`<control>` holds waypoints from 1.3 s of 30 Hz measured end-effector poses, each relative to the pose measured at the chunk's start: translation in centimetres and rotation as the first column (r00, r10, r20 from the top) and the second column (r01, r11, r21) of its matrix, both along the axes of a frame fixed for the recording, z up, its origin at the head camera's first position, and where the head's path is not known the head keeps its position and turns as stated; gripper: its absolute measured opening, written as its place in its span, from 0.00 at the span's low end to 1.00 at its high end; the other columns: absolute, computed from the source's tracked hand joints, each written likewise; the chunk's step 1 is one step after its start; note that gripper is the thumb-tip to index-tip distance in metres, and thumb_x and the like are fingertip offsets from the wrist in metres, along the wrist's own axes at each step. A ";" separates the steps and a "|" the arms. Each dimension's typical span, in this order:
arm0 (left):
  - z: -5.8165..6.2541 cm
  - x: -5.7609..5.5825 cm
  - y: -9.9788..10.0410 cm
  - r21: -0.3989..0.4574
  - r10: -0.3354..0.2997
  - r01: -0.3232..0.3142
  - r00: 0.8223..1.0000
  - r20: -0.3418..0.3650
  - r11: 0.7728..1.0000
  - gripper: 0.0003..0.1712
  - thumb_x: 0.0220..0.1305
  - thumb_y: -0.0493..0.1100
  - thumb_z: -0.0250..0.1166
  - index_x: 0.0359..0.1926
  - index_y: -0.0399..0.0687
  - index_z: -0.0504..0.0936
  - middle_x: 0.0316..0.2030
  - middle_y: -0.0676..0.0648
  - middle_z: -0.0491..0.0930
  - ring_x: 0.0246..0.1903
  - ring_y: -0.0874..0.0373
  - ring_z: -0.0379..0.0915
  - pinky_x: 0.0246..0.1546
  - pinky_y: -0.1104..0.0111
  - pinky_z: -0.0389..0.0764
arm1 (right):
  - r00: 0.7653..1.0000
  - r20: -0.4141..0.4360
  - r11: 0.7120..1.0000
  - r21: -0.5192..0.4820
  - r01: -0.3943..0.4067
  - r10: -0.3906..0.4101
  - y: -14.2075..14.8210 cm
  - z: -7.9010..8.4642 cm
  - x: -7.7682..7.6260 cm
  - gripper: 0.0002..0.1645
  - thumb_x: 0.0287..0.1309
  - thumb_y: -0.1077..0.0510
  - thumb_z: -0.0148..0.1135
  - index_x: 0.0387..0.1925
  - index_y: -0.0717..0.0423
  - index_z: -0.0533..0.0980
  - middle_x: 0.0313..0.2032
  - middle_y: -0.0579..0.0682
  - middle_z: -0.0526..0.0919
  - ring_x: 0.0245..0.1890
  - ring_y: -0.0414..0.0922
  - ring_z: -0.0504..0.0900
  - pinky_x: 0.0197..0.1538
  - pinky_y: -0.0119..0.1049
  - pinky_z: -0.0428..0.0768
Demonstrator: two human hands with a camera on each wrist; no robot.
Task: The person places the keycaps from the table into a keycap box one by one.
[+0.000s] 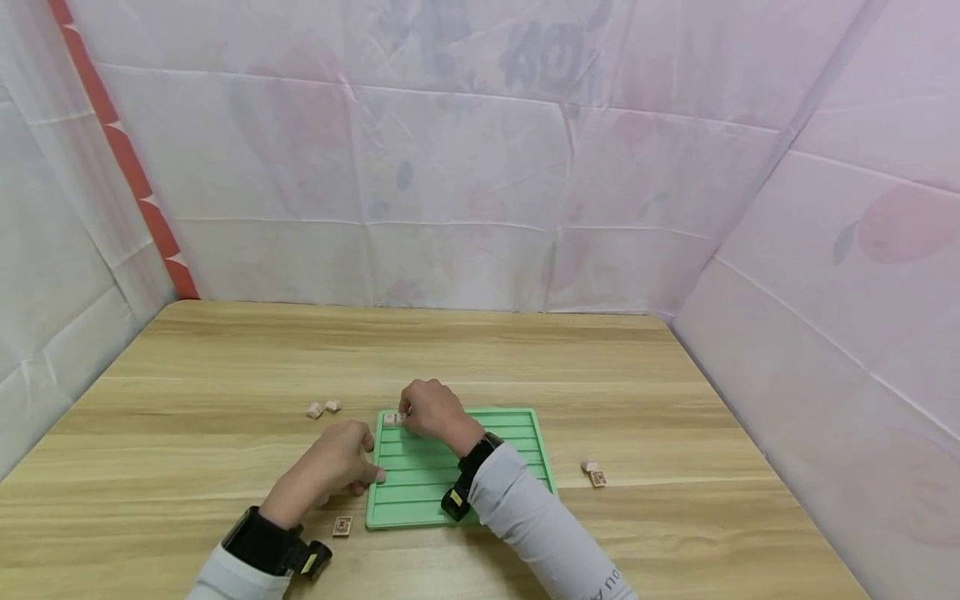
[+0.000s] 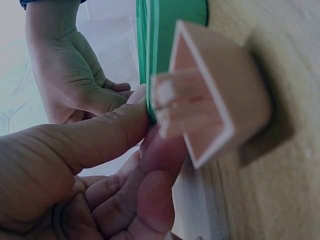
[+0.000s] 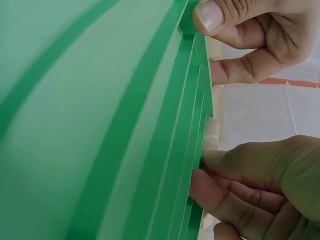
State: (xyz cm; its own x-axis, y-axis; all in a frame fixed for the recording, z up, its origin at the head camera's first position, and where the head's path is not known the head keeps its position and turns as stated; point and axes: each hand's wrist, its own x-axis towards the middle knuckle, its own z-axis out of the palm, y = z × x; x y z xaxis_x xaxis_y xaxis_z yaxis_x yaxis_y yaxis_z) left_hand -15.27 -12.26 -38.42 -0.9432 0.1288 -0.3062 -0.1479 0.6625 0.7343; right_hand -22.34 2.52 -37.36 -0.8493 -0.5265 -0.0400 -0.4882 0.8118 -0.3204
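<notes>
My left hand holds the left edge of a green grooved board, thumb over the rim. In the left wrist view the thumb and a finger pinch that green edge. At the board's far left corner my right hand reaches down, thumb and forefinger pinched together at a small pale tile. Another pale tile sits beside it in the top groove. The fingertips partly hide the pinched tile; in the right wrist view a pale tile shows just beyond them.
Two pale tiles lie left of the board's far corner, and two more to its right. One marked tile lies near my left wrist. The wooden table meets white sheeting at the back and sides.
</notes>
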 end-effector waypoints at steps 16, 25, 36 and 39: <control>-0.1 0.0 0.1 -0.013 -0.018 0.018 1.000 0.003 1.000 0.16 0.48 0.31 0.71 0.34 0.35 0.72 0.21 0.43 0.74 0.15 0.57 0.73 0.16 0.69 0.70 | 0.999 0.048 0.996 0.091 -0.010 0.006 0.1 0.3 0.8 0.08 0.52 0.60 0.65 0.36 0.54 0.79 0.28 0.43 0.79 0.21 0.38 0.71 0.25 0.31 0.70; -0.2 0.0 -0.1 -0.002 -0.026 0.026 0.999 -0.022 1.000 0.16 0.47 0.30 0.71 0.34 0.34 0.72 0.19 0.44 0.74 0.13 0.57 0.72 0.15 0.70 0.69 | 0.997 0.058 0.984 0.172 -0.055 0.046 0.0 1.9 2.2 0.22 0.48 0.54 0.71 0.46 0.56 0.78 0.38 0.47 0.81 0.34 0.41 0.77 0.31 0.33 0.74; -0.1 -0.1 -0.1 0.017 -0.021 0.021 1.000 -0.012 1.000 0.17 0.47 0.29 0.71 0.35 0.33 0.71 0.21 0.43 0.73 0.13 0.57 0.72 0.14 0.70 0.69 | 0.997 0.060 0.975 0.212 -0.068 0.056 0.1 3.0 3.1 0.24 0.49 0.54 0.70 0.49 0.53 0.78 0.44 0.46 0.79 0.44 0.42 0.75 0.36 0.34 0.75; -0.2 -0.1 -0.1 0.012 -0.021 0.021 1.000 -0.013 1.000 0.16 0.47 0.29 0.71 0.34 0.34 0.71 0.21 0.43 0.73 0.14 0.57 0.72 0.15 0.70 0.69 | 0.997 0.056 0.976 0.207 -0.062 0.051 0.1 3.1 3.1 0.24 0.48 0.54 0.70 0.49 0.53 0.78 0.43 0.46 0.79 0.44 0.41 0.75 0.36 0.34 0.75</control>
State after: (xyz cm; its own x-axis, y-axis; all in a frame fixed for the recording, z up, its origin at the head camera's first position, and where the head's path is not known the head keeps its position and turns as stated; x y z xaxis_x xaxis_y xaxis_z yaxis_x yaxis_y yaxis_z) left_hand -15.41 -12.38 -38.57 -0.9440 0.1526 -0.2925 -0.1245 0.6562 0.7442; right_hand -19.21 2.66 -34.25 -0.8124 -0.5494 -0.1952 -0.5230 0.8347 -0.1724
